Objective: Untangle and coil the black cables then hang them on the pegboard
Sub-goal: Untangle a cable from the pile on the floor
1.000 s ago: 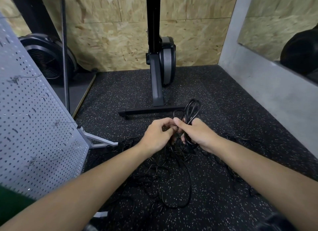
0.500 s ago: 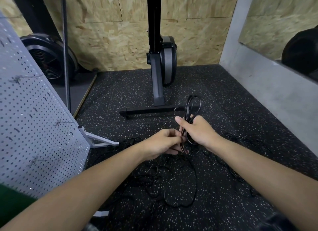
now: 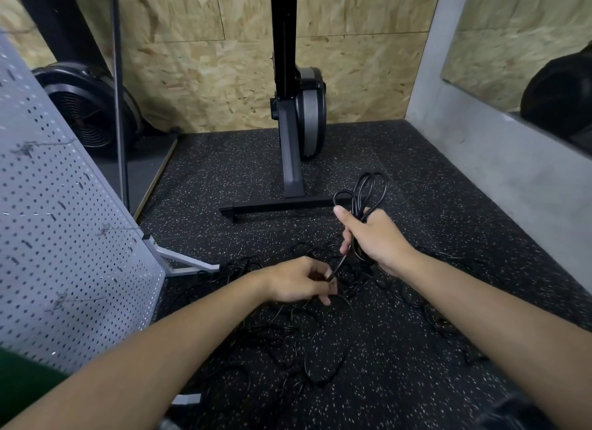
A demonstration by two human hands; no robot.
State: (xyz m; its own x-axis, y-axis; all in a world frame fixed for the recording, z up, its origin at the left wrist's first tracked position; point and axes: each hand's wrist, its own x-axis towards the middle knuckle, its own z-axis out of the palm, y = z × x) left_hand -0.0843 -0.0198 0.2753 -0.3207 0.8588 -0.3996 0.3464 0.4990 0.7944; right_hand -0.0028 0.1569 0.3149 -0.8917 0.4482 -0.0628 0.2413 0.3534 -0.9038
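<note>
cables black | floor black, white-speckled | pegboard grey, perforated

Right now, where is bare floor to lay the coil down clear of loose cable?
Bare rubber floor lies between the pegboard and the machine's base bar, and again right of that bar up to the grey wall, past the coil. Crowded: loose cables cover the near floor from the pegboard's foot rightward.
</note>
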